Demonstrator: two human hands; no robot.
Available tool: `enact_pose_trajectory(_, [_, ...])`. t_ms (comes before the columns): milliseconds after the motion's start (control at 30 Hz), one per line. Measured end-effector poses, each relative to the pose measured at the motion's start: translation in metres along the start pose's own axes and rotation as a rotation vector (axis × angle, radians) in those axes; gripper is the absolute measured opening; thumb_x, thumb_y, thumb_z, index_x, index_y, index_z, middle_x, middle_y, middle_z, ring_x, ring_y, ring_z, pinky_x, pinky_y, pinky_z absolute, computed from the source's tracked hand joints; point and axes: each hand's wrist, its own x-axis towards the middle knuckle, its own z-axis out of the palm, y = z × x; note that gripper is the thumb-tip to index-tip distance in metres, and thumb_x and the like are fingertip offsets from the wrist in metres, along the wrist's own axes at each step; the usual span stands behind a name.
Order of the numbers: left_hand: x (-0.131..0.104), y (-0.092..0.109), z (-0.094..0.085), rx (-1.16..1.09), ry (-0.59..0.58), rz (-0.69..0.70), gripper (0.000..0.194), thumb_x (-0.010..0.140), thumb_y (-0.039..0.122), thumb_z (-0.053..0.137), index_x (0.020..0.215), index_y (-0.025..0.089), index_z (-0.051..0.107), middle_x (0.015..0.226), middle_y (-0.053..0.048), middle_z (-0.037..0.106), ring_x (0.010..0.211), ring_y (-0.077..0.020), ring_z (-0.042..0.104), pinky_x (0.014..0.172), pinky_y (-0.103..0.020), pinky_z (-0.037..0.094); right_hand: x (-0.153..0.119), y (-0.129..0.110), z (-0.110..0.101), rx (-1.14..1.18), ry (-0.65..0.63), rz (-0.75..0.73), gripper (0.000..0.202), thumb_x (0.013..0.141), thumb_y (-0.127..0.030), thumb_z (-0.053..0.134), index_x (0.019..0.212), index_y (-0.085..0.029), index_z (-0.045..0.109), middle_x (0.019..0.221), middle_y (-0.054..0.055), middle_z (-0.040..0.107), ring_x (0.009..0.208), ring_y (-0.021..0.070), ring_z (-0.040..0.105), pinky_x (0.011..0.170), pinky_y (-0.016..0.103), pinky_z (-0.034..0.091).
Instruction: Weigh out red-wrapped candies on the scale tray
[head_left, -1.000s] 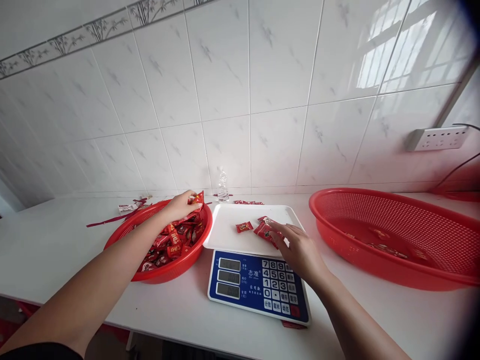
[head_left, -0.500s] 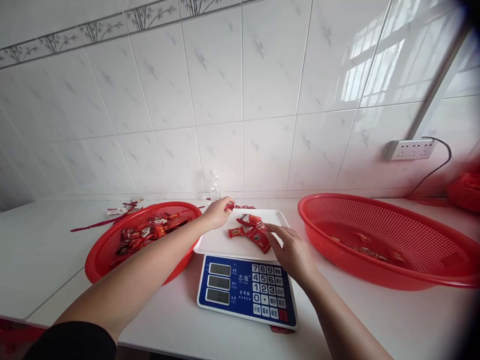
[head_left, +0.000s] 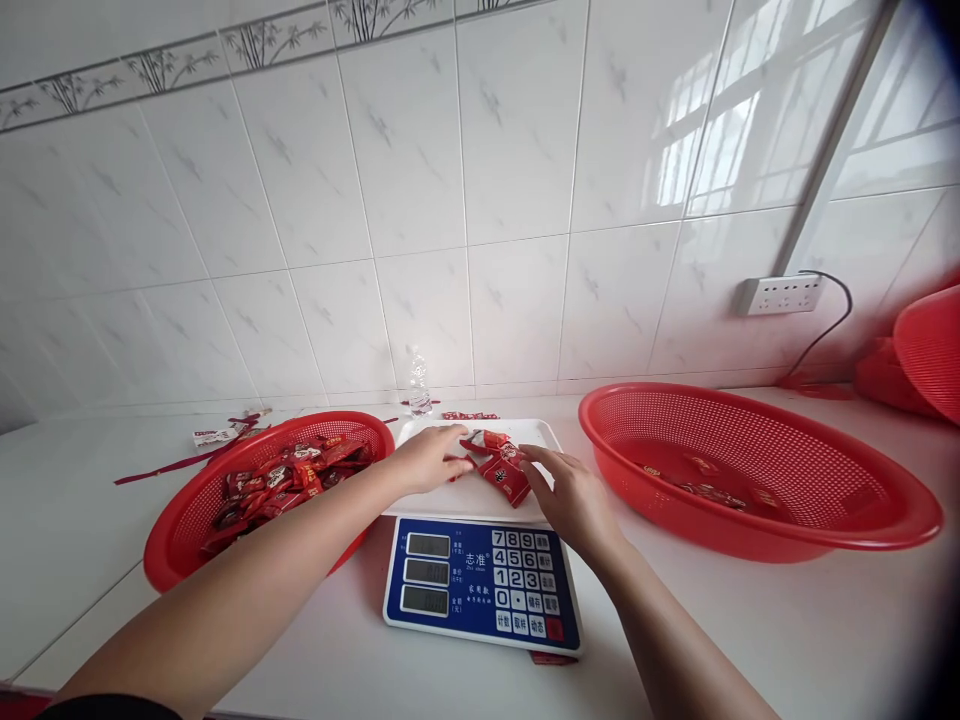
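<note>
Several red snack packets (head_left: 504, 478) lie in a small heap on the white pan (head_left: 405, 505) of a digital scale (head_left: 480, 585). My left hand (head_left: 429, 461) is at the heap's left side, thumb and fingers apart, the fingertips touching or close to the packets. A small red packet is partly hidden by its thumb. From the right, my right hand (head_left: 574, 497) reaches over the pan edge, its fingers stretched out and touching the heap's right edge. The scale has a blue front with number keys and three grey displays.
A red basket (head_left: 161, 545) heaped with red packets stands left of the scale. The larger red basket (head_left: 630, 500) on the right holds a few packets. Behind the pan are a clear bottle (head_left: 418, 385) and a red strip of packets (head_left: 471, 416). A socket strip (head_left: 781, 295) hangs on the tiled wall.
My left hand has come down from the pan's back edge, with the red packet it held, to the heap's left side. My right hand stays by the heap. The view has shifted slightly.
</note>
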Motion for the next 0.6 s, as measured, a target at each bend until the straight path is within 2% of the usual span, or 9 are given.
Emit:
enact_pose_trajectory(67, [-0.002, 0.003, 0.003, 0.106, -0.128, -0.035, 0.072, 0.077, 0.051, 0.06, 0.14, 0.022, 0.038, 0.149, -0.014, 0.036, 0.138, -0.0348, 0.028, 0.106, -0.049, 0.028, 0.001, 0.001, 0.0, -0.022, -0.004, 0.009, 0.028, 0.091, -0.03, 0.044, 0.104, -0.022, 0.067, 0.097, 0.006, 0.074, 0.087, 0.0223, 0.068, 0.076, 0.033, 0.052])
enact_pose_trajectory(133, [-0.004, 0.005, 0.006, 0.18, -0.247, -0.105, 0.085, 0.079, 0.06, 0.053, 0.147, 0.019, 0.025, 0.154, -0.018, 0.022, 0.142, -0.0376, 0.013, 0.108, -0.055, 0.021, 0.001, 0.001, 0.001, -0.046, -0.017, 0.007, 0.028, 0.091, -0.028, 0.044, 0.105, -0.021, 0.067, 0.095, 0.006, 0.074, 0.084, 0.0225, 0.068, 0.077, 0.035, 0.051])
enact_pose_trajectory(233, [-0.006, 0.006, 0.014, 0.156, -0.283, -0.123, 0.086, 0.081, 0.06, 0.05, 0.148, 0.014, 0.02, 0.152, -0.022, 0.026, 0.14, -0.0387, 0.022, 0.107, -0.052, 0.026, 0.0, 0.0, 0.001, -0.049, -0.053, -0.017, 0.026, 0.09, -0.025, 0.046, 0.106, -0.021, 0.066, 0.092, 0.006, 0.075, 0.082, 0.0219, 0.068, 0.083, 0.037, 0.05])
enact_pose_trajectory(333, [-0.007, 0.005, 0.02, 0.018, -0.194, -0.028, 0.078, 0.082, 0.048, 0.055, 0.147, 0.018, 0.024, 0.141, -0.016, 0.048, 0.127, -0.0323, 0.046, 0.1, -0.043, 0.039, 0.0, -0.002, 0.001, -0.031, -0.087, -0.033, 0.024, 0.09, -0.025, 0.048, 0.105, -0.022, 0.066, 0.092, 0.004, 0.075, 0.083, 0.0218, 0.068, 0.091, 0.04, 0.047])
enact_pose_trajectory(433, [-0.004, 0.006, 0.023, -0.088, -0.087, 0.008, 0.064, 0.085, 0.041, 0.053, 0.142, 0.021, 0.032, 0.113, -0.009, 0.068, 0.102, -0.026, 0.064, 0.086, -0.038, 0.049, -0.001, -0.002, 0.001, -0.014, -0.086, -0.038, 0.024, 0.09, -0.026, 0.048, 0.105, -0.022, 0.065, 0.09, 0.003, 0.075, 0.083, 0.0215, 0.068, 0.092, 0.041, 0.047])
enact_pose_trajectory(500, [0.001, 0.008, 0.025, -0.059, 0.008, 0.031, 0.05, 0.086, 0.037, 0.052, 0.133, 0.02, 0.045, 0.109, -0.009, 0.068, 0.1, -0.0252, 0.064, 0.086, -0.038, 0.049, -0.001, -0.002, 0.002, -0.004, -0.069, -0.04, 0.024, 0.09, -0.026, 0.047, 0.105, -0.022, 0.065, 0.09, 0.003, 0.075, 0.082, 0.021, 0.068, 0.091, 0.04, 0.047])
enact_pose_trajectory(600, [0.014, 0.012, 0.027, 0.041, 0.12, 0.145, 0.037, 0.089, 0.028, 0.051, 0.124, 0.021, 0.056, 0.128, -0.01, 0.057, 0.123, -0.0244, 0.049, 0.103, -0.039, 0.039, 0.0, 0.0, 0.002, 0.001, -0.037, -0.03, 0.024, 0.091, -0.026, 0.046, 0.105, -0.022, 0.065, 0.09, 0.004, 0.075, 0.081, 0.0209, 0.068, 0.091, 0.04, 0.047])
